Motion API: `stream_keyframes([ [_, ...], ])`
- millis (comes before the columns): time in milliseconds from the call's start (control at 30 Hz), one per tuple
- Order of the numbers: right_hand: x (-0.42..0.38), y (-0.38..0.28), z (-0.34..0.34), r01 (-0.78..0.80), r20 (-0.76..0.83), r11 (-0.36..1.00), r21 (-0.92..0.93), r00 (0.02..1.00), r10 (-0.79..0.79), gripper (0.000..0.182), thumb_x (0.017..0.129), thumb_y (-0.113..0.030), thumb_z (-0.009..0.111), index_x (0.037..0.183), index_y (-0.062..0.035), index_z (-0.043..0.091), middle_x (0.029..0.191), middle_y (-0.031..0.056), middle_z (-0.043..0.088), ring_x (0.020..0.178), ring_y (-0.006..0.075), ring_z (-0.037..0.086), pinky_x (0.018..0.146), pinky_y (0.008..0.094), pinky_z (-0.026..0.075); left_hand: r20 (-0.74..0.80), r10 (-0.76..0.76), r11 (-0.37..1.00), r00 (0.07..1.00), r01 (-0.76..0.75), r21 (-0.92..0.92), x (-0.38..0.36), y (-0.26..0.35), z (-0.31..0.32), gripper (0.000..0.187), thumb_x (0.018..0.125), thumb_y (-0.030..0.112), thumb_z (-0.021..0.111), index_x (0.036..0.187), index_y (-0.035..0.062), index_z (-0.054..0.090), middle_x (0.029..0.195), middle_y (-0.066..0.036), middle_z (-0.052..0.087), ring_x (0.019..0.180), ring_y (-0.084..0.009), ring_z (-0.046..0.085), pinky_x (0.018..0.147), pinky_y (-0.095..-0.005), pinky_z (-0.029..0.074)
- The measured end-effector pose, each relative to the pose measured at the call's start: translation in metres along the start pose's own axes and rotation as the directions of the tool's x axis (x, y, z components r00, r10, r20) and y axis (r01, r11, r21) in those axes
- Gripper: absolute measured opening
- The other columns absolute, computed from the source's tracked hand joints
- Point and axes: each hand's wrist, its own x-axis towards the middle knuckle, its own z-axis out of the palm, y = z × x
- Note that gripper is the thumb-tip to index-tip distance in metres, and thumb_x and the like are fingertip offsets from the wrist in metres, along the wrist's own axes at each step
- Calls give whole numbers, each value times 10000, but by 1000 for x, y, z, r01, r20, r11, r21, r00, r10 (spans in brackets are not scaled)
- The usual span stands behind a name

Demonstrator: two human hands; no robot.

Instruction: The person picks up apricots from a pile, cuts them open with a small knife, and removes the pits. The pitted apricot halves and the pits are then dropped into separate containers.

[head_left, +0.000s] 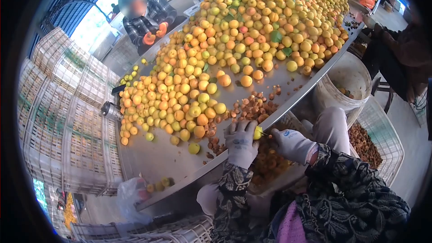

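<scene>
My left hand [240,143], in a pale work glove, is closed around a yellow-green apricot [258,132] at the near edge of the metal table. Just to the right, my gloved right hand [291,145] has its fingers closed on a thin dark tool [266,135] whose tip meets the fruit; its handle is hidden in the glove. Brown apricot pits [255,108] lie on the table beyond my left hand. Below both hands, opened apricots [270,164] fill a container above my lap.
A large heap of apricots [252,31] covers the sloping table [189,173]. A white bucket [344,90] stands at right, near a crate of pits [364,146]. Stacked plastic crates [67,117] rise at left. Across the table, a person in orange gloves [155,33] works.
</scene>
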Motion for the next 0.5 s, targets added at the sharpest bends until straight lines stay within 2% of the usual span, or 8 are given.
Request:
stream_keyframes([
  [67, 0, -6, -8, 41, -20, 999, 20, 999, -40, 313, 916, -273, 544, 1064, 1, 504, 833, 232, 644, 844, 410, 624, 725, 497, 480, 167, 18, 975, 986, -54, 217, 4, 7, -8, 507, 662, 152, 754, 1142, 205, 603, 1105, -15, 575, 1154, -257, 492, 1001, -484, 339],
  [133, -1, -14, -21, -52, 125, 997, 52, 991, 45, 317, 927, -284, 533, 1070, -2, 505, 835, 233, 642, 852, 418, 619, 732, 498, 474, 106, 66, 974, 992, -87, 208, 4, 0, -3, 496, 659, 150, 748, 1132, 205, 610, 1080, -19, 583, 1131, -259, 506, 997, -483, 342],
  [200, -4, -11, -24, -30, 121, 999, 9, 992, 29, 314, 931, -287, 528, 1070, -6, 506, 832, 232, 641, 851, 418, 618, 733, 496, 473, 49, 115, 973, 992, -123, 197, 2, -8, -1, 486, 656, 148, 741, 1122, 205, 617, 1054, -24, 592, 1107, -262, 521, 993, -482, 345],
  [267, -9, -9, -26, -11, 130, 999, -41, 991, 16, 312, 935, -291, 524, 1069, -10, 507, 829, 231, 640, 850, 419, 617, 735, 493, 472, -54, 19, 997, 998, -16, 72, -3, -13, -4, 451, 653, 143, 735, 1088, 200, 634, 1000, -43, 612, 1035, -267, 553, 985, -480, 350],
  [300, -12, -9, -27, -10, 122, 1000, -24, 992, 13, 310, 935, -290, 523, 1071, -12, 507, 829, 229, 641, 848, 418, 616, 736, 492, 471, -66, 19, 1000, 998, -18, 11, -3, -14, -3, 425, 664, 138, 735, 1078, 184, 647, 976, -63, 634, 998, -283, 572, 982, -463, 363],
  [400, -8, -12, -25, -3, 116, 1000, -6, 993, 4, 309, 934, -287, 524, 1074, -13, 505, 832, 227, 641, 848, 417, 615, 739, 490, 470, -28, -20, 990, 999, 16, -138, -3, -28, 2, 437, 669, 124, 742, 1094, 166, 648, 1008, -73, 643, 1017, -298, 572, 976, -450, 385],
  [433, -6, -14, -23, -5, 114, 1000, -9, 993, 6, 310, 933, -285, 525, 1076, -11, 503, 836, 226, 642, 850, 417, 615, 742, 490, 470, -21, -21, 991, 1000, 18, -133, -2, -32, 2, 437, 669, 124, 742, 1094, 166, 648, 1008, -73, 643, 1017, -298, 572, 976, -450, 385],
  [500, 1, -18, -19, -2, 109, 1000, 1, 994, 2, 308, 930, -274, 524, 1085, -9, 501, 842, 227, 642, 853, 415, 614, 743, 490, 470, 32, -27, 961, 999, 35, -276, -1, -38, 3, 453, 665, 109, 753, 1105, 151, 650, 1001, -86, 650, 1044, -306, 567, 967, -450, 404],
])
